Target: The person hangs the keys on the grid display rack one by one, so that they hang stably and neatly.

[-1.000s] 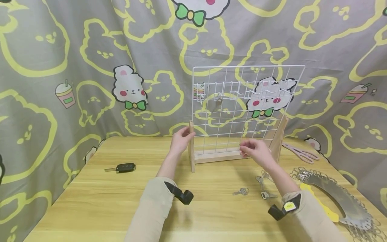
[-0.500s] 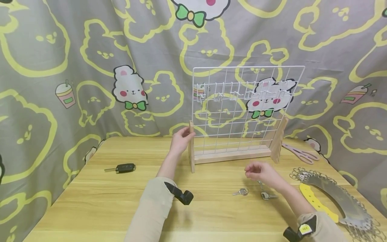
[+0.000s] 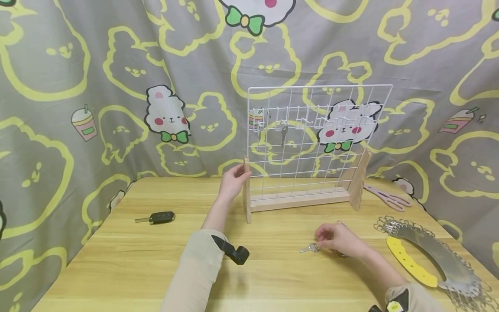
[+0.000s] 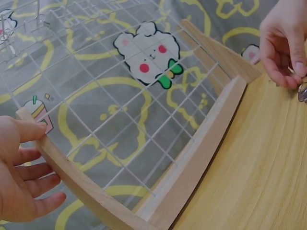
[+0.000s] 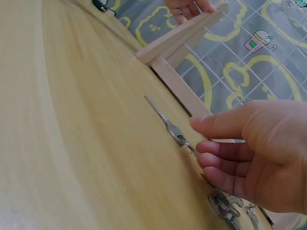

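My left hand [image 3: 234, 180] grips the left wooden side post [image 4: 72, 177] of a display rack, its thumb laid over the top end. The rack holds a white wire grid [image 3: 300, 156] with a row of hooks. Keys hang from its two leftmost hooks, one a dark key [image 3: 283, 135]. Low over the table, my right hand [image 3: 343, 240] has thumb and fingers apart beside the ring of a small silver key [image 5: 175, 132], which lies on the wood. Further keys [image 5: 223, 206] lie under that hand, mostly hidden by it in the head view.
A black car key [image 3: 161, 217] lies on the left of the table [image 3: 136, 268]. Pink scissors [image 3: 387, 198] rest behind a curved metal strip of many rings [image 3: 432, 247] and a yellow handle-like piece [image 3: 411, 263] at the right. A patterned curtain [image 3: 210, 65] hangs behind.
My right hand has come away from the rack, down and toward me, to the silver key. The dark key on the second hook has swung and now hangs nearly straight. My left hand stays put.
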`<control>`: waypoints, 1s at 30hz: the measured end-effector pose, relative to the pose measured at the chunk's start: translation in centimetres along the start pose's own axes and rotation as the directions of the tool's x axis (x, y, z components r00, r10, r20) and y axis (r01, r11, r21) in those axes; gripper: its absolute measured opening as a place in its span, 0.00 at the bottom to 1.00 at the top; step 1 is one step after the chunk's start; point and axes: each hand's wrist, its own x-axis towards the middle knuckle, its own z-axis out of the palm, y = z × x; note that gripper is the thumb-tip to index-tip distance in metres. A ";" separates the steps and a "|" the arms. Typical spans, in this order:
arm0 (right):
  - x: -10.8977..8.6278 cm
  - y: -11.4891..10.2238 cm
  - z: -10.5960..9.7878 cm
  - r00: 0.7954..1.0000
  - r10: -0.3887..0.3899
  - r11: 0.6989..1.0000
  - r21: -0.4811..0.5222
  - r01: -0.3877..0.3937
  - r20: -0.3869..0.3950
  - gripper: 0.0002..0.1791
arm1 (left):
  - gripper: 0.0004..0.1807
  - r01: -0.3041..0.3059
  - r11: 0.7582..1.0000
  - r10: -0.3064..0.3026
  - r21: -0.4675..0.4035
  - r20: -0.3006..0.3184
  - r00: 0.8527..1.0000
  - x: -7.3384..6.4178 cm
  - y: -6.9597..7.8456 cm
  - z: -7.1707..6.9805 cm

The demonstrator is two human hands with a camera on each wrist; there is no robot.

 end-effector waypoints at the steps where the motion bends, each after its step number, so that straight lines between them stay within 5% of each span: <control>1: 0.0 0.1 0.1 1.000 0.001 1.000 -0.010 -0.001 -0.002 0.12 | 0.29 0.001 1.000 -0.001 0.001 0.002 1.000 0.0 0.0 0.0; 12: 0.0 0.0 1.0 0.997 0.019 0.989 -0.143 -0.030 -0.074 0.10 | 0.30 -0.006 1.000 0.006 -0.001 -0.001 1.000 -0.1 0.1 0.0; 30: 0.5 -1.3 0.6 0.999 0.052 0.968 -0.245 -0.049 0.005 0.09 | 0.29 -0.008 1.000 0.008 -0.004 -0.004 1.000 0.0 0.0 0.0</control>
